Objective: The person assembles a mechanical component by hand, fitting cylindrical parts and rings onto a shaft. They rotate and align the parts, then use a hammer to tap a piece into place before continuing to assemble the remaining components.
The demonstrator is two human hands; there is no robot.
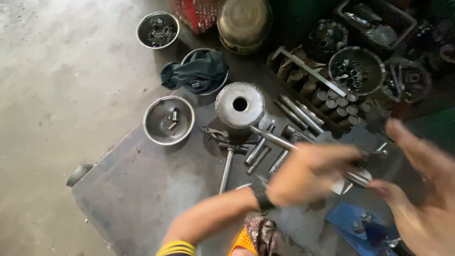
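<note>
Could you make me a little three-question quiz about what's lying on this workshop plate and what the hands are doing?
1. True or false: the cloth lies in a bowl.
2. What does the left hand hold? A) a metal rod B) a hammer C) a cup
3. What is in the top of the round metal drum?

Key
1. True.
2. A; the right hand is open beside its end.
3. A round hole in the middle.

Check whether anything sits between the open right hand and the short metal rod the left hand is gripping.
Nothing visible does. The left hand holds the short metal rod with its end sticking out toward the right hand, whose fingers sit right beside that end. Motion blur hides whether they touch.
</note>
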